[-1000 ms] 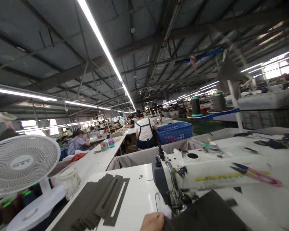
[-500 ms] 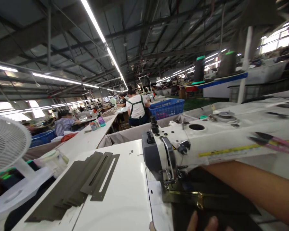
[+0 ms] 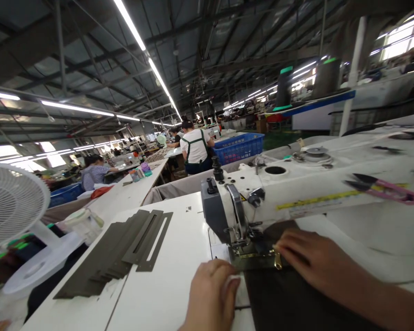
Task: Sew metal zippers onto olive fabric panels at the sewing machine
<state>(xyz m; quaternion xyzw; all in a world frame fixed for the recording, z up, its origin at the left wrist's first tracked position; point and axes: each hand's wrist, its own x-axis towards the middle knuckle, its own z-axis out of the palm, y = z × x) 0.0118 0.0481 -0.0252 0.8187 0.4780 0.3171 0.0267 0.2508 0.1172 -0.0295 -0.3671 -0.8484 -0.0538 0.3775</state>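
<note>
A white and grey sewing machine [image 3: 224, 216] stands in front of me, with dark olive fabric [image 3: 272, 294] lying under its presser foot [image 3: 239, 246]. Across the fabric runs a gold-toothed zipper [image 3: 251, 255], from which a gold zipper pull [image 3: 278, 261] hangs. My right hand [image 3: 310, 255] pinches the zipper edge with thumb and forefinger, just right of the pull. To the left of the fabric, by the needle plate, my left hand [image 3: 212, 292] is closed with curled fingers. A whitish bit shows between those fingers, too unclear to name.
Stacked olive pieces [image 3: 113, 257], some with long slots, lie on the white table [image 3: 172, 257] at left. A white fan [image 3: 17, 207] stands far left. Pink-handled snips [image 3: 386, 187] rest on the machine arm. Beyond are a blue crate [image 3: 239, 147] and several people at work.
My right hand has come out from behind the machine arm and now pinches the zipper edge. My left hand has moved up and left, off the fabric's lower part.
</note>
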